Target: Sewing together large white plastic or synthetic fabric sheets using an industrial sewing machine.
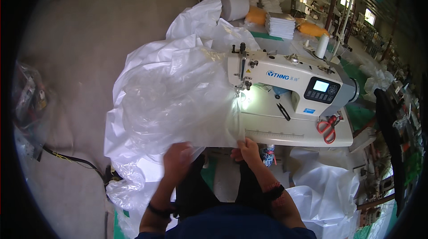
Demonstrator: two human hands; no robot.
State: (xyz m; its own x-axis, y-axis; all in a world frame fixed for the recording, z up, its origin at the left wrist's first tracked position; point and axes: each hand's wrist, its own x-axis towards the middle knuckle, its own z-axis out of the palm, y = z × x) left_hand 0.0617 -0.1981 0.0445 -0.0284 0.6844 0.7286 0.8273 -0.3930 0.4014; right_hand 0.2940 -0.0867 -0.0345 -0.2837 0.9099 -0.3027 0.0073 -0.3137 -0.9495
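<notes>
- Nearest the lens: dark blue top and both forearms rising from the lower edge, black band on the left wrist, dark strap with red stitching on the right forearm.
- Left hand [179, 157]: under/against the lower edge of the clear plastic sheet [178, 100], partly veiled by the film; fingers look curled into the material, exact grip cannot tell.
- Right hand [248, 149]: at the near right corner of the sheet, fingers pressed together, pinching the edge just at the front lip of the counter [285, 134].
- Sheet location: bunched up high left of the sewing machine [290, 85], far edge lying at the needle area [243, 86], lit by the machine lamp; rest spilling off the counter toward the floor on the left.
- White woven fabric [196, 24] piled behind and beneath the clear film, reaching past the machine head.
- Judged step: lining up and tensioning the near edge ahead of feeding under the presser foot; seam looks not yet running along this stretch.
- Next move calls for: edge kept flat and straight between both hands, slack pulled out of the bunched film, corner guided in line with the needle.
- Risk: slippery film, easy to fold or drift off line.
- Also on the counter: black snips [282, 111] by the machine base, red-handled scissors [327, 128] at the right end, white thread cone [322, 46] behind the machine.
- Far back: large white roll [234, 3], stack of folded white pieces [281, 24].
</notes>
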